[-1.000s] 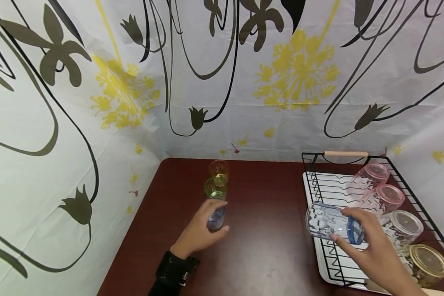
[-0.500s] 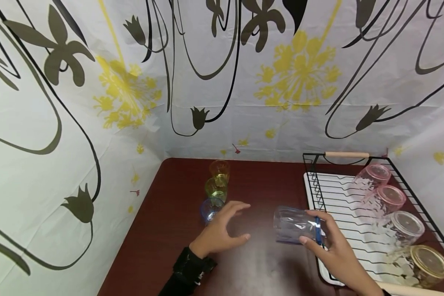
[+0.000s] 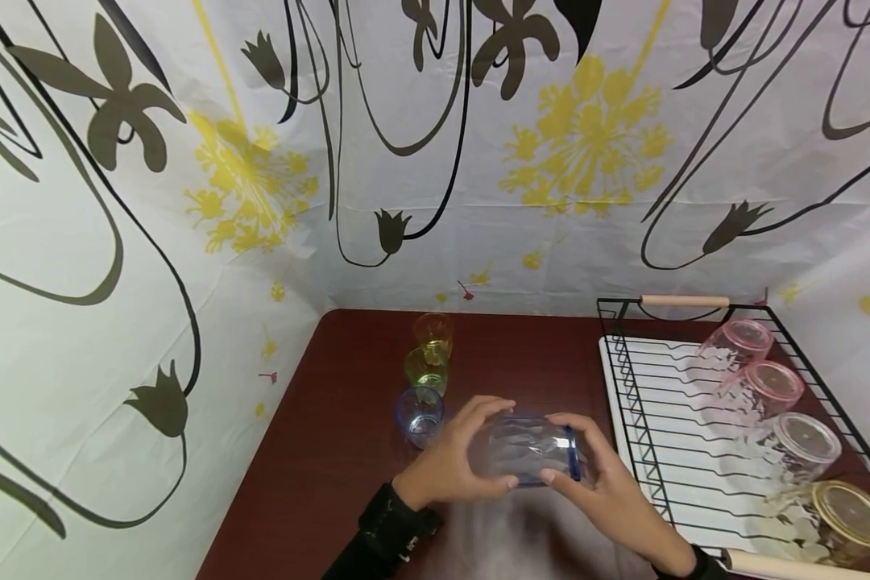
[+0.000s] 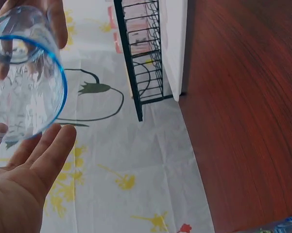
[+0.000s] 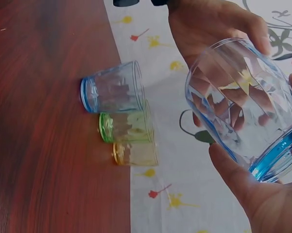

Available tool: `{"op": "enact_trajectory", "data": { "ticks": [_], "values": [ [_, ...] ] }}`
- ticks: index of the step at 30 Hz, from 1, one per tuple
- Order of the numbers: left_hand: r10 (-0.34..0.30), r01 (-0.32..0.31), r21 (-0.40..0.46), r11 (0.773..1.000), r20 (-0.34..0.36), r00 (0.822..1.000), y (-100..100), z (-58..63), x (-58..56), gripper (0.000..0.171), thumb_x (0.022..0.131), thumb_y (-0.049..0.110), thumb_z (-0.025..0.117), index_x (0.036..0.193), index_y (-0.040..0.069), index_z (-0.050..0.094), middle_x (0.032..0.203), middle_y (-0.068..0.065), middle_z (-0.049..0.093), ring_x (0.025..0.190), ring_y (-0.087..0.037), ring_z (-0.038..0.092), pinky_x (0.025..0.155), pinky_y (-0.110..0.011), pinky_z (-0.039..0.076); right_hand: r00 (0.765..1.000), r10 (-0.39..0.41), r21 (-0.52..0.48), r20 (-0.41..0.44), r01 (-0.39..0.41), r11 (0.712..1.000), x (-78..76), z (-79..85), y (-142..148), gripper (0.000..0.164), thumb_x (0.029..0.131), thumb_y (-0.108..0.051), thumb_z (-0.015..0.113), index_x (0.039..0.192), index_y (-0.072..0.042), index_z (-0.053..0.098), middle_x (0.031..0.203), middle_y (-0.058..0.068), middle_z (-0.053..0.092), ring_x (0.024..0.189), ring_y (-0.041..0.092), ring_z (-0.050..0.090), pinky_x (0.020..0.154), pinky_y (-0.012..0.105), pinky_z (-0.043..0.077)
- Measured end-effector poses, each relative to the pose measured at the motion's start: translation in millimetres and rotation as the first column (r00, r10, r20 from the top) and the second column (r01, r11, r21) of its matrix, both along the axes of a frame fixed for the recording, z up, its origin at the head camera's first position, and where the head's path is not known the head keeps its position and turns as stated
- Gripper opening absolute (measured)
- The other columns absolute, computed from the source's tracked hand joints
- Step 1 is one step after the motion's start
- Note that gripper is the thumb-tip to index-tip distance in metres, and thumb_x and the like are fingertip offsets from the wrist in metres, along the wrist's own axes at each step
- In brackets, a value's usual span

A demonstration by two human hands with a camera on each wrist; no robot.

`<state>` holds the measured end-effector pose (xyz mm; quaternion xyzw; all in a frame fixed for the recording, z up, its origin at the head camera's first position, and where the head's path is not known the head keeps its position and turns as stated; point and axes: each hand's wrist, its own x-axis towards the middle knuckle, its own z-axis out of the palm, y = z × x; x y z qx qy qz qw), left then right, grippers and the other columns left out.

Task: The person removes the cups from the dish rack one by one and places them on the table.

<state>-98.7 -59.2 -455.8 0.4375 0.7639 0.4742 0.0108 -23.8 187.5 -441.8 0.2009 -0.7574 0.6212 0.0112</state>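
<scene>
A clear drinking glass with a blue base [image 3: 529, 453] is tilted onto its side above the table, its mouth toward the left. My right hand [image 3: 612, 495] grips it near the blue base, thumb on the near side and fingers on the far side. Around the mouth end stands my left hand [image 3: 442, 463], thumb and fingers spread on either side of the glass. In the left wrist view the left fingers [image 4: 56, 145] look straight, right at the blue rim. Left of the hands, a blue glass [image 3: 420, 417], a green glass [image 3: 426, 369] and a yellow glass [image 3: 435, 330] stand upright in a row.
A black wire dish rack [image 3: 634, 411] with wooden handles sits over a white tray [image 3: 696, 475] on the right. Along its right side lean two pink glasses [image 3: 772, 383], a clear glass [image 3: 808, 439] and an amber glass [image 3: 851, 515]. Patterned sheeting [image 3: 420, 161] borders the dark red table [image 3: 333, 451].
My right hand has brought the blue-based glass leftward from over the rack. My left hand has let go of the standing blue glass and moved right to the carried glass's mouth end.
</scene>
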Motion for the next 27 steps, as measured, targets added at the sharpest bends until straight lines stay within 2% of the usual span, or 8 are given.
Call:
{"op": "enact_trajectory", "data": {
  "ticks": [5, 9, 13, 18, 21, 27],
  "values": [
    [-0.017, 0.018, 0.005, 1.000, -0.042, 0.999, 3.0, -1.4, -0.7, 0.082, 0.085, 0.027, 0.080, 0.155, 0.020, 0.038, 0.145, -0.005, 0.050, 0.132, -0.016, 0.053, 0.111, -0.036, 0.048, 1.000, 0.023, -0.034, -0.019, -0.024, 0.999, -2.1, -0.5, -6.4, 0.060, 0.097, 0.005, 0.062, 0.149, -0.005, 0.034, 0.135, 0.023, 0.050, 0.114, 0.007, 0.066, 0.086, 0.031, 0.062],
    [-0.015, 0.015, 0.011, 1.000, -0.040, 0.999, 2.2, -2.0, -1.0, 0.079, 0.085, 0.026, 0.079, 0.153, 0.020, 0.040, 0.142, -0.004, 0.051, 0.129, -0.015, 0.054, 0.110, -0.035, 0.049, 0.999, 0.024, -0.022, -0.024, -0.025, 0.999, -3.1, -1.2, -8.1, 0.060, 0.098, 0.004, 0.062, 0.149, -0.006, 0.034, 0.135, 0.029, 0.047, 0.114, 0.004, 0.065, 0.085, 0.030, 0.062],
    [-0.016, 0.016, 0.019, 1.000, -0.007, 1.000, 0.1, -0.8, -0.4, 0.077, 0.084, 0.025, 0.080, 0.150, 0.018, 0.041, 0.141, -0.005, 0.052, 0.126, -0.013, 0.056, 0.108, -0.034, 0.051, 1.000, 0.026, -0.010, -0.001, -0.026, 1.000, -3.5, -0.9, -8.2, 0.060, 0.098, 0.002, 0.063, 0.150, -0.007, 0.033, 0.136, 0.029, 0.048, 0.114, 0.004, 0.065, 0.085, 0.030, 0.062],
    [-0.031, 0.029, 0.036, 0.999, 0.053, 0.998, -1.2, 1.7, -0.3, 0.074, 0.083, 0.023, 0.081, 0.144, 0.016, 0.040, 0.138, -0.007, 0.054, 0.125, -0.012, 0.057, 0.109, -0.035, 0.052, 1.000, -0.005, 0.030, 0.016, 0.005, 1.000, -3.7, -0.5, -8.6, 0.060, 0.098, -0.003, 0.066, 0.149, -0.010, 0.036, 0.138, 0.021, 0.049, 0.115, 0.003, 0.062, 0.089, 0.027, 0.060],
    [-0.034, 0.032, 0.035, 0.999, 0.065, 0.997, -3.2, 4.0, 0.2, 0.073, 0.083, 0.021, 0.082, 0.143, 0.014, 0.040, 0.138, -0.008, 0.054, 0.127, -0.013, 0.056, 0.110, -0.035, 0.051, 1.000, -0.013, 0.051, -0.016, 0.014, 0.999, -4.4, -1.6, -9.3, 0.059, 0.097, -0.003, 0.067, 0.148, -0.011, 0.038, 0.138, 0.018, 0.049, 0.115, 0.003, 0.061, 0.091, 0.025, 0.059],
    [-0.006, 0.006, -0.009, 1.000, 0.013, 1.000, -9.5, 8.7, 1.2, 0.074, 0.081, 0.022, 0.084, 0.142, 0.014, 0.043, 0.136, -0.006, 0.055, 0.125, -0.014, 0.056, 0.109, -0.033, 0.051, 0.990, -0.034, 0.148, -0.137, 0.055, 0.987, -7.7, -5.7, -11.1, 0.060, 0.093, -0.006, 0.073, 0.144, -0.015, 0.044, 0.134, 0.011, 0.056, 0.116, 0.001, 0.060, 0.098, 0.021, 0.055]
  ]
}}
